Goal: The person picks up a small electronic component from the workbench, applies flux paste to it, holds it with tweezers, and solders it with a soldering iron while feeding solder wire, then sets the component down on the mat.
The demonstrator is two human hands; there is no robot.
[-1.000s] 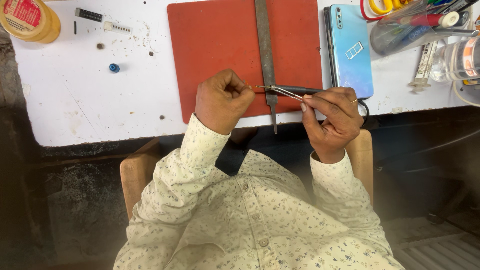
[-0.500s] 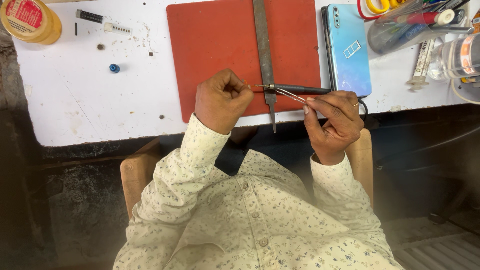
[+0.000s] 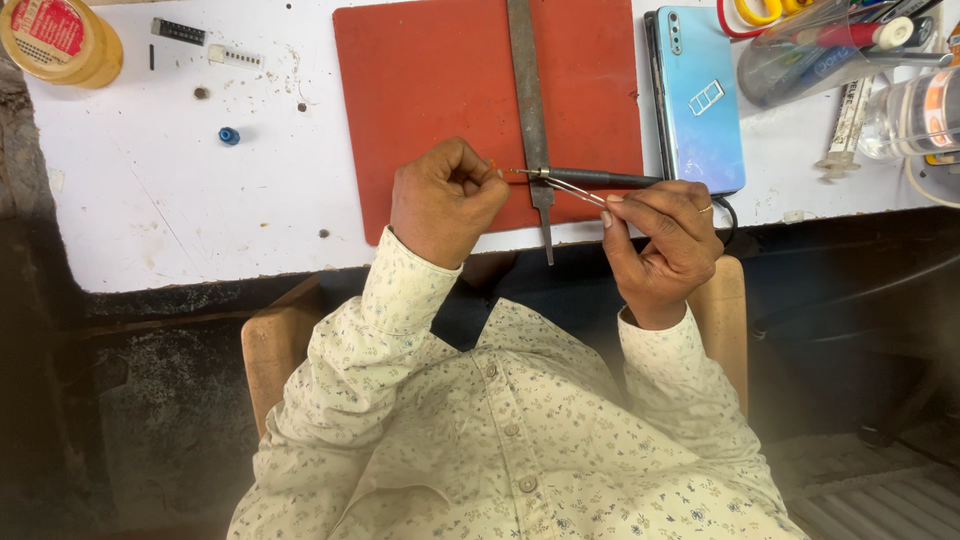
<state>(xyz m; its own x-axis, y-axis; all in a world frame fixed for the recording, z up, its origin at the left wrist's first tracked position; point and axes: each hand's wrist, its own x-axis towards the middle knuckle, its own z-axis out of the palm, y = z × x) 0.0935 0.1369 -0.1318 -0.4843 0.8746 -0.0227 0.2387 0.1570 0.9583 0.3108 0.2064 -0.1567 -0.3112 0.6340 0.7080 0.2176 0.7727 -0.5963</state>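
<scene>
Here the right hand (image 3: 665,245) pinches thin metal tweezers (image 3: 575,190) and a dark pen-like tool (image 3: 600,178) over the red mat (image 3: 430,90). The left hand (image 3: 445,200) is curled tight, its fingertips at the tool's tip; whatever it holds is too small to see. A long metal file (image 3: 527,100) lies across the mat on the white worktop (image 3: 150,190).

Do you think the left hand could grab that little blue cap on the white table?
Probably yes. The left hand rests curled on the red mat, and the small blue cap lies on bare white table to its left with nothing between them. The hand seems to pinch something tiny, though.
</scene>
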